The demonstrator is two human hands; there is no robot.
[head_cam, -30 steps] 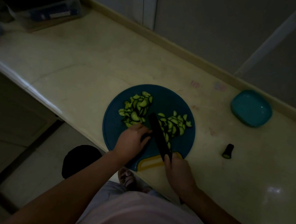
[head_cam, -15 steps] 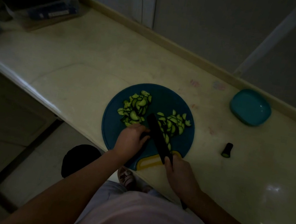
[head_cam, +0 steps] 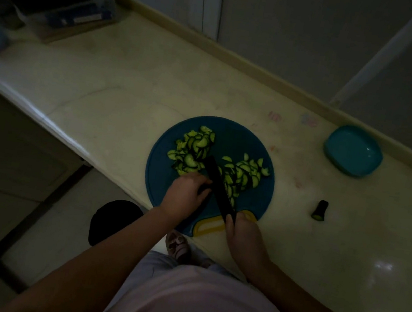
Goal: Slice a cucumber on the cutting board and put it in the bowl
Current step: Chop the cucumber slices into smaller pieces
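**Cucumber sliced on blue board, dim light**

Your right hand [head_cam: 244,231] grips the black straight-bladed knife [head_cam: 218,184]. The blade lies across the round blue plastic cutting board [head_cam: 255,141] with its yellow handle, between two piles of green half-moon cucumber slices [head_cam: 192,151]. Your left hand [head_cam: 183,195] curls beside the blade; can't tell what it holds. The teal rounded plastic bowl [head_cam: 352,151] sits well apart on the glossy cream surface [head_cam: 130,85]. Shirt print reads "Hey", rest unreadable.

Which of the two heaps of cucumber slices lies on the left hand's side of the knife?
The left heap, just beyond the left hand. The knife blade separates it from the right heap.
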